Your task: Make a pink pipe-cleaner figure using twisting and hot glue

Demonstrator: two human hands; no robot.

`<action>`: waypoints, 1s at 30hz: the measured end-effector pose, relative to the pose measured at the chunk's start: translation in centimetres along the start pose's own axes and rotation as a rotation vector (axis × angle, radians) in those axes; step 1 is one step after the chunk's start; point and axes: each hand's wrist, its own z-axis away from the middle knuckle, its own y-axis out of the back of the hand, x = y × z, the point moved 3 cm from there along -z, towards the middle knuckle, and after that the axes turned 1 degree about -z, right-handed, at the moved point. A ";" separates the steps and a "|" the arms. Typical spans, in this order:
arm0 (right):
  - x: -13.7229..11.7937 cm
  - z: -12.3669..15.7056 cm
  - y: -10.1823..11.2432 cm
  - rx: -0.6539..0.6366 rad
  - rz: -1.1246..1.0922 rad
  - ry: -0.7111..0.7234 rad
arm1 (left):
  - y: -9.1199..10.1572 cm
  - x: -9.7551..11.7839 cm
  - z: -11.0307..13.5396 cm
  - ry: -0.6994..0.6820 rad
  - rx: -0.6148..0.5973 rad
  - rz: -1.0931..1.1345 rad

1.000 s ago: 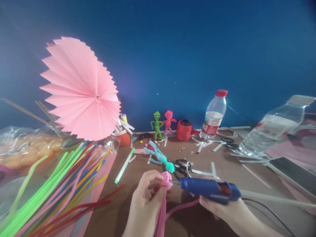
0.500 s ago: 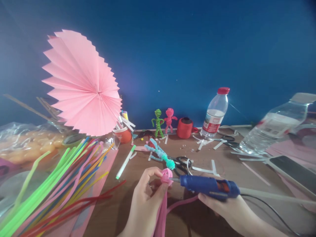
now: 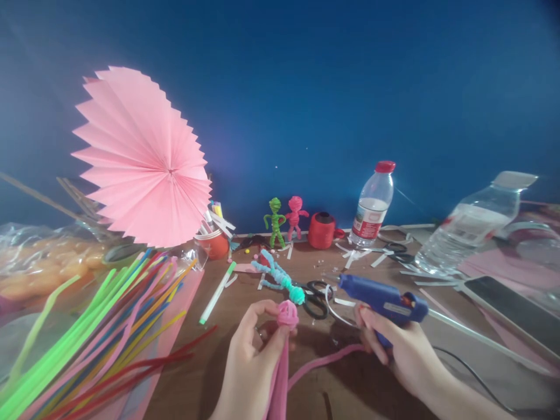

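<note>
My left hand (image 3: 250, 361) is closed around a pink pipe-cleaner piece (image 3: 286, 315) with a coiled ball at its top; pink strands hang down from my fingers and one trails right across the table. My right hand (image 3: 394, 350) grips a blue hot glue gun (image 3: 380, 296), its nozzle pointing left and raised clear of the pink coil. A light-blue pipe-cleaner figure (image 3: 277, 277) lies just beyond my hands, next to black scissors (image 3: 315, 294).
A big pink paper fan (image 3: 140, 163) stands at left above a heap of coloured pipe cleaners (image 3: 96, 332). Green (image 3: 275, 220) and pink (image 3: 295, 216) figures, a red spool (image 3: 322, 230), two water bottles (image 3: 371, 204), a phone (image 3: 516, 306) and paper scraps crowd the brown table.
The glue gun has pulled back up and to the right, away from the pink coil it was touching. My left hand still holds the pink piece in about the same place.
</note>
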 end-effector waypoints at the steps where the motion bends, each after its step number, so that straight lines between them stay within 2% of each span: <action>1: 0.0 -0.2 0.1 -0.009 -0.077 -0.005 | 0.0 0.0 0.0 -0.005 0.007 -0.012; 5: 0.0 -0.7 0.1 -0.005 -0.276 -0.040 | 0.1 0.0 -0.1 -0.003 0.016 -0.044; 10: -0.1 -1.1 0.2 -0.001 -0.377 -0.019 | -0.1 0.3 0.0 -0.028 0.011 -0.062; 20: -0.2 -1.5 0.3 0.079 -0.434 -0.046 | 0.1 0.2 -0.1 -0.023 -0.011 -0.074; 30: -0.5 -1.7 0.2 0.106 -0.435 -0.027 | 0.1 -0.2 -0.3 -0.017 0.012 -0.017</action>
